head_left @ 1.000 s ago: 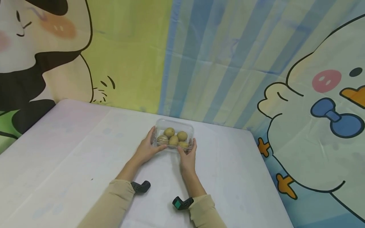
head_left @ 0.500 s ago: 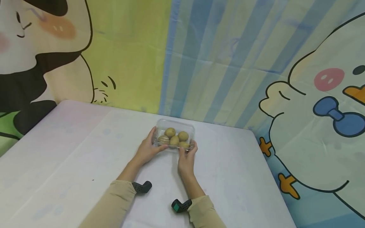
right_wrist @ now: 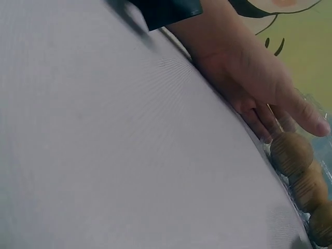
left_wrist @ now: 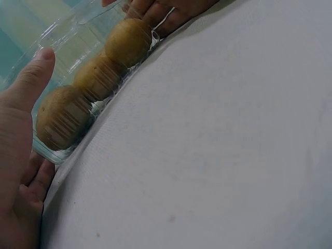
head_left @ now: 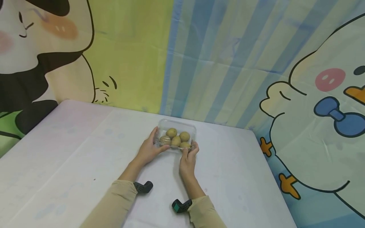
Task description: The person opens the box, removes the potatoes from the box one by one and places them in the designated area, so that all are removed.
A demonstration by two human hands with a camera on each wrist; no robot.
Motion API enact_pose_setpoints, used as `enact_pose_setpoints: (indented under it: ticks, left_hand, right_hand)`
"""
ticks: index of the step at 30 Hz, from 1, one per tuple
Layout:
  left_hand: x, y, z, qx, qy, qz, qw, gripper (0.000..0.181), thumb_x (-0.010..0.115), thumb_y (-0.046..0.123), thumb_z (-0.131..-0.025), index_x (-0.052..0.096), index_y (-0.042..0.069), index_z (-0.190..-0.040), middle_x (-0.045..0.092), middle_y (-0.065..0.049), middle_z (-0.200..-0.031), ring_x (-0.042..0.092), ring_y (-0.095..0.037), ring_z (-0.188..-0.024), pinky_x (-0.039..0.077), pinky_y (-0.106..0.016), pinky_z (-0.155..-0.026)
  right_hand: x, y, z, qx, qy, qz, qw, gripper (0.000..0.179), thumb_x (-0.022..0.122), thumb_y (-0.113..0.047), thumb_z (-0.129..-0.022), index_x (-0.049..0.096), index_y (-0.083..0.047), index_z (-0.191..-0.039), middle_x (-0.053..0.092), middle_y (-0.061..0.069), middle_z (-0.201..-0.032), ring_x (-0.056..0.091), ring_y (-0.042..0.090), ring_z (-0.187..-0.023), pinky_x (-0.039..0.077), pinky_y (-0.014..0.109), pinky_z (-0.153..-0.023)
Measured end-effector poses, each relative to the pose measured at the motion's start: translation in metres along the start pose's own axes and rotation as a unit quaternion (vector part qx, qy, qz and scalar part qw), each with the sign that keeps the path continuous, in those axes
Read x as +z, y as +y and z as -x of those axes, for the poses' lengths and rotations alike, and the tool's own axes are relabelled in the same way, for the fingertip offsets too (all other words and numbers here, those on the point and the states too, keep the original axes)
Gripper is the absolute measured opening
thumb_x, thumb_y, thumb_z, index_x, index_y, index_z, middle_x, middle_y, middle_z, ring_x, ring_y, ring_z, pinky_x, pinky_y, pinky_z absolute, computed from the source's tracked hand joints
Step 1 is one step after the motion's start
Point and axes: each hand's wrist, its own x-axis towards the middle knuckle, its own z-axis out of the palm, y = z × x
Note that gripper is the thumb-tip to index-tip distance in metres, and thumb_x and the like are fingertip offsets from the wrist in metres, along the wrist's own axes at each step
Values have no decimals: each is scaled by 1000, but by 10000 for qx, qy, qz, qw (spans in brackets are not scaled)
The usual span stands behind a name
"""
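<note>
A clear plastic box (head_left: 182, 124) rests near the back edge of the white-covered table. Inside sit several round, yellow-brown potatoes (head_left: 176, 141), seen closer in the left wrist view as potatoes (left_wrist: 62, 116) behind the ridged front wall. My left hand (head_left: 146, 152) grips the box's left end, thumb along the front wall and fingers around the side. At the front right corner my right hand (head_left: 188, 161) holds the box between thumb and bent fingers. The right wrist view catches the left hand (right_wrist: 254, 78) across the box. The fingertips beneath the box are partly hidden.
The white tablecloth (head_left: 85, 148) covers the table. Behind it hangs a yellow and blue-striped cartoon backdrop (head_left: 137, 57), close to the box. A small dark speck (head_left: 94, 179) lies on the cloth at the left.
My right fingers have drawn down and bent at the box's right corner, where they pointed upward before. The box stays in about the same place between both hands; the view has shifted slightly.
</note>
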Motion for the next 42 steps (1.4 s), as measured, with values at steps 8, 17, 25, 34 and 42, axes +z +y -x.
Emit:
enact_pose_setpoints:
  ticks: [8,17,25,34,42]
  left_hand:
    - [1,0,1,-18,26,-24,10000,115,71,64,-70,8,17,-154,26,-20,-155,32,-41,-139,30,-53,-113]
    - [1,-1,0,67,97,-29,9999,115,71,64,-70,10,15,-154,28,-21,-154,34,-41,-137,32,-54,-111]
    - [1,0,1,118,95,-32,9999,115,71,64,-71,8,14,-154,25,-22,-154,33,-41,-138,32,-53,-112]
    - [0,-1,0,60,94,-39,9999,115,71,64,-71,8,17,-154,26,-21,-154,33,-41,-138,33,-54,-111]
    - [-2,0,-2,28,11,-78,10000,115,70,66,-70,8,18,-154,24,-18,-156,33,-41,-138,33,-54,-111]
  right_hand:
    - [0,0,0,82,5,69,9999,48,32,-17,-102,15,-3,-145,28,20,-153,27,36,-142,22,48,-118]
    - [0,-4,0,220,34,69,9997,45,30,-16,-102,18,-6,-144,28,14,-155,25,32,-143,20,46,-119]
    - [-2,-5,-2,332,486,54,9983,32,25,-22,-105,31,-12,-135,40,18,-147,41,34,-135,33,46,-113]
    - [-8,-1,-8,350,329,21,9988,39,31,-18,-101,30,-11,-139,39,19,-147,35,33,-139,30,45,-115]
    - [-29,2,-25,356,-563,-136,9977,65,43,-17,-95,13,-17,-153,20,7,-158,20,26,-146,20,43,-120]
